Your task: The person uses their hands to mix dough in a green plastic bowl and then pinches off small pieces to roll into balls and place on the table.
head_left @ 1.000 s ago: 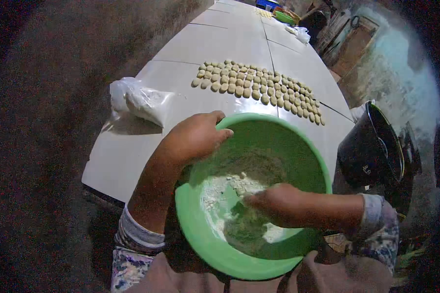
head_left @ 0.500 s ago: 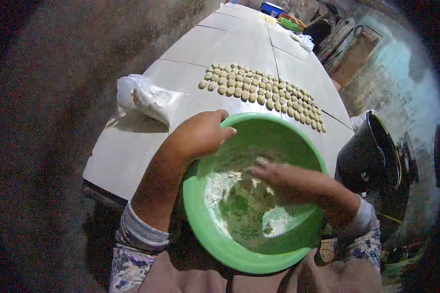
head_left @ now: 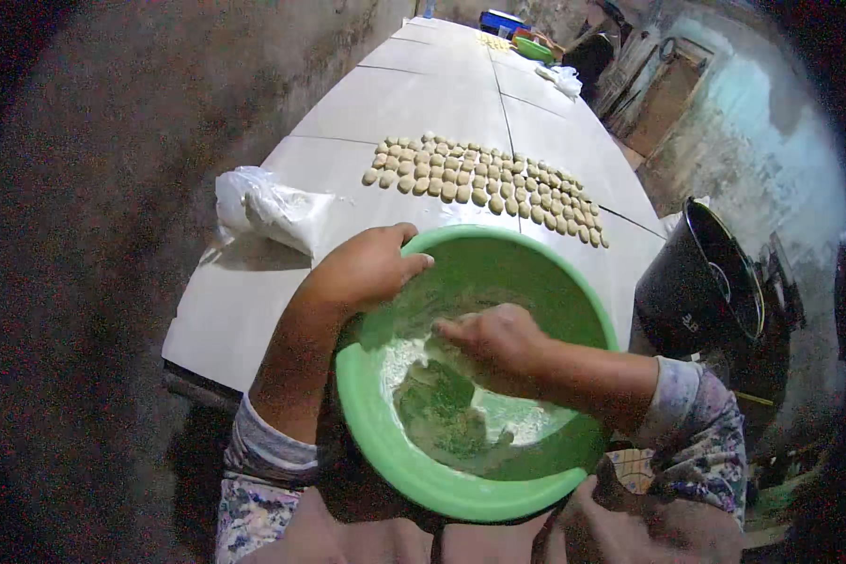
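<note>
Two bare hands are at a wide, round, green plastic bowl point(head_left: 368, 434), which stands tilted between the person's body and the white-topped table point(head_left: 240, 315); what bears its weight is hidden. The left hand point(head_left: 362, 271) grips the upper left rim, thumb over the inner side and the fingers closed around the outside. The right hand point(head_left: 498, 340) is inside the bowl, knuckles up and fingers bent; their tips are mostly hidden, so whether they are closed on anything cannot be told. Loose white powder point(head_left: 401, 362) lies in patches on the bowl's floor, to the left of the right hand and below it.

Beyond the bowl, rows of small, rounded, pale beige pieces point(head_left: 484, 183) lie on the table, and a clear plastic bag of white powder point(head_left: 277, 214) rests to their left.

The step in hand looks like stirring or gathering the powder by hand, at an early stage. The next move seems to call for a firm left grip on the rim while the right fingers sweep the remaining patches toward the middle.
</note>
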The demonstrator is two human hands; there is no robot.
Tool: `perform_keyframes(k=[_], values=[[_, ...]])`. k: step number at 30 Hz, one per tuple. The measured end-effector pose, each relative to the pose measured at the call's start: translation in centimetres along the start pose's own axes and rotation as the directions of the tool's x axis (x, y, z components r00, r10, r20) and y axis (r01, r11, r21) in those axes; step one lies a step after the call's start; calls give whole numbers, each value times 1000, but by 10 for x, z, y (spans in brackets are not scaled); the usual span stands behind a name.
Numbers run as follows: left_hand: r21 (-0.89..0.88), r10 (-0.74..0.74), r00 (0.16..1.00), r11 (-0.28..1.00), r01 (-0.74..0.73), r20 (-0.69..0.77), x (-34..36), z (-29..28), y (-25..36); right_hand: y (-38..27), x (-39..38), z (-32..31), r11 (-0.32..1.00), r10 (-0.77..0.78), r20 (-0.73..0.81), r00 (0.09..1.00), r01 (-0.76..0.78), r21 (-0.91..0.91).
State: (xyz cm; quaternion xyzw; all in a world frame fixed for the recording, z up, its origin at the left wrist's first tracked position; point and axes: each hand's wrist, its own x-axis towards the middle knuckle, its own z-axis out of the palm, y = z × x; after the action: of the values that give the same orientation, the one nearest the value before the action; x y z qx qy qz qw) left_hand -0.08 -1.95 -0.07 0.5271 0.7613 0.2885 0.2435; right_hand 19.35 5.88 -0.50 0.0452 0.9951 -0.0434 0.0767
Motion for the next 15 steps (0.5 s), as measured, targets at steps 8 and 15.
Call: perform_keyframes(k=[8,15], values=[[17,-52,998,999,51,38,-4,-3,7,-6,-73,-8,980,-185,287,940,200,-22],[68,12,1000,998,-10,-19,-3,-1,3,-6,-42,-1,969,-139,493,859,16,246]])
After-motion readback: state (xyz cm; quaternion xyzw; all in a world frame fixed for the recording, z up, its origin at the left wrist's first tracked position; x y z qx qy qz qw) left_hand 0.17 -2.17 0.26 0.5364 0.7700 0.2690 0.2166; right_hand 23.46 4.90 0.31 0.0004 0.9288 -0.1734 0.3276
